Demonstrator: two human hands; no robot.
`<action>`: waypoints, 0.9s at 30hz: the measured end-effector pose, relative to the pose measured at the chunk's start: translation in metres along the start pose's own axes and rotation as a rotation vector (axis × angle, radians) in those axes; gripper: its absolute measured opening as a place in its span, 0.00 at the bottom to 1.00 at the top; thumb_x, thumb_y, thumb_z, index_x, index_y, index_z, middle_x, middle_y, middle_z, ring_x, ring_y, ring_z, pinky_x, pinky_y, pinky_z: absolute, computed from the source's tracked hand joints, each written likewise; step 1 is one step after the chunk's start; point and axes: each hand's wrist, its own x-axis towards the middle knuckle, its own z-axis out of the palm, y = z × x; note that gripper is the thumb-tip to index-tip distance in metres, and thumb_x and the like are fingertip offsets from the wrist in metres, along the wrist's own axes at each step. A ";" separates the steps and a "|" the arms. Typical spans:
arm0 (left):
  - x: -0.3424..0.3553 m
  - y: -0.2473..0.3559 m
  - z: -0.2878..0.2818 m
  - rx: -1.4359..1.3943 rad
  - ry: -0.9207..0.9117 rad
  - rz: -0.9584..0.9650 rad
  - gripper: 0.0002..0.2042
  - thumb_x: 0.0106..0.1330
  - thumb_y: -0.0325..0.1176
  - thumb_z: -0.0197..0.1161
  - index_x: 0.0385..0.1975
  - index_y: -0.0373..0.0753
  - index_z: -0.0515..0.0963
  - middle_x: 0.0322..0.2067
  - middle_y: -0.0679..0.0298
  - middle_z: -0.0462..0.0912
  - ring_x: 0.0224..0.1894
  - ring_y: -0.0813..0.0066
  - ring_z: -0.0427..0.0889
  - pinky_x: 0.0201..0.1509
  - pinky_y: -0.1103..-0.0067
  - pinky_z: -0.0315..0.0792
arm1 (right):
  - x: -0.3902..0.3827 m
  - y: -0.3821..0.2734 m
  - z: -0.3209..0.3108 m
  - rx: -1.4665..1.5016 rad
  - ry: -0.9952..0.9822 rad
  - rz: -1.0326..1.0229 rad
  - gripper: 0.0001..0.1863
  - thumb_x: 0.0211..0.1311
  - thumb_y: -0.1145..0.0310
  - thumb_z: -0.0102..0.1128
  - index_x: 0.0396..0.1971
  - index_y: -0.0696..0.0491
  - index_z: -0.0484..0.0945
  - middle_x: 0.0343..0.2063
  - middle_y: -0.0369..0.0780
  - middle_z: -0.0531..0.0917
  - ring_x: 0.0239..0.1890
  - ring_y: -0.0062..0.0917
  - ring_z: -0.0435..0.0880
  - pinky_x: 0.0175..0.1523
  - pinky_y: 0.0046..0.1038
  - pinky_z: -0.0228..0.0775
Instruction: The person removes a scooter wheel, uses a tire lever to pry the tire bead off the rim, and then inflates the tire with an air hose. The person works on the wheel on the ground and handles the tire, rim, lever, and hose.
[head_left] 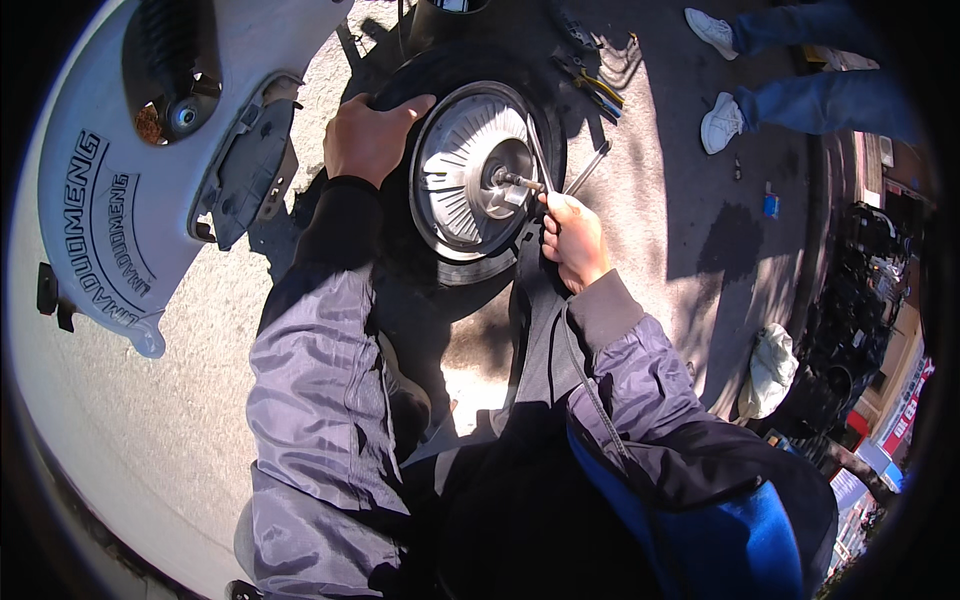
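Note:
A wheel with a black tyre lies in front of me, and its silver hub faces up. From the hub's middle an axle sticks out to the right. My left hand grips the tyre's left side, thumb stretched over the rubber toward the rim and fingertips partly hidden. Closed at the right edge of the wheel, my right hand holds a slim metal bar like a tyre lever, which runs up along the rim. A second metal bar slants just beyond that hand.
At left stands a white scooter body panel with dark lettering. Pliers and other hand tools lie beyond the wheel. A person in jeans and white shoes stands at far right. A pale sack and dark parts lie on the right.

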 end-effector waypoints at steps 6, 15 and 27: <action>0.007 -0.008 0.004 -0.031 -0.012 0.023 0.50 0.51 0.69 0.77 0.59 0.24 0.81 0.55 0.38 0.87 0.60 0.46 0.86 0.67 0.63 0.77 | 0.003 0.015 0.014 0.147 -0.019 -0.048 0.10 0.84 0.64 0.53 0.50 0.55 0.79 0.25 0.27 0.68 0.21 0.11 0.62 0.24 0.18 0.55; 0.000 -0.002 0.001 -0.019 0.007 0.004 0.51 0.51 0.69 0.77 0.60 0.24 0.81 0.56 0.38 0.86 0.61 0.47 0.86 0.68 0.64 0.76 | -0.003 0.021 0.021 0.219 0.003 -0.075 0.10 0.84 0.65 0.51 0.50 0.56 0.78 0.25 0.28 0.67 0.21 0.12 0.61 0.25 0.19 0.57; -0.004 -0.004 0.005 -0.044 0.030 -0.002 0.49 0.51 0.68 0.78 0.60 0.24 0.82 0.54 0.40 0.88 0.59 0.47 0.87 0.67 0.63 0.78 | 0.013 -0.068 -0.024 -0.422 0.009 -0.135 0.23 0.78 0.63 0.60 0.67 0.56 0.77 0.26 0.31 0.77 0.21 0.14 0.70 0.24 0.21 0.62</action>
